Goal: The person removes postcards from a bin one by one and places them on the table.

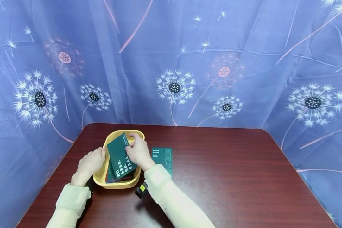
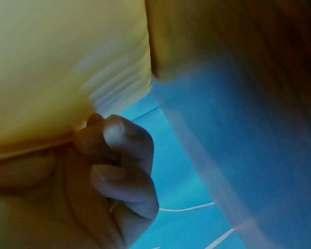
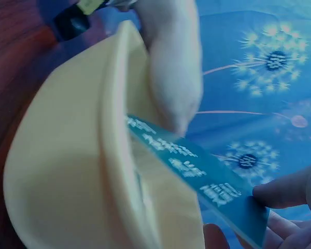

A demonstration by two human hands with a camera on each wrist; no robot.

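A yellow plastic basin [image 1: 118, 186] stands at the left of the table. My left hand [image 1: 89, 163] grips its left rim; in the left wrist view the curled fingers [image 2: 129, 137] show at the yellow wall. With thumb and fingers my right hand [image 1: 139, 153] pinches a dark green card [image 1: 118, 155] with white Chinese writing, held tilted over the basin. In the right wrist view the thumb [image 3: 285, 197] presses on the card's printed face, with fingers beneath. Under it, more cards [image 1: 109, 175] lie in the basin, partly hidden.
Another green card [image 1: 161, 155] with pale Chinese characters lies on the brown table [image 1: 231, 177] right of the basin, partly covered by my right sleeve. A blue curtain [image 1: 142, 69] with dandelion print hangs behind the table and along its sides.
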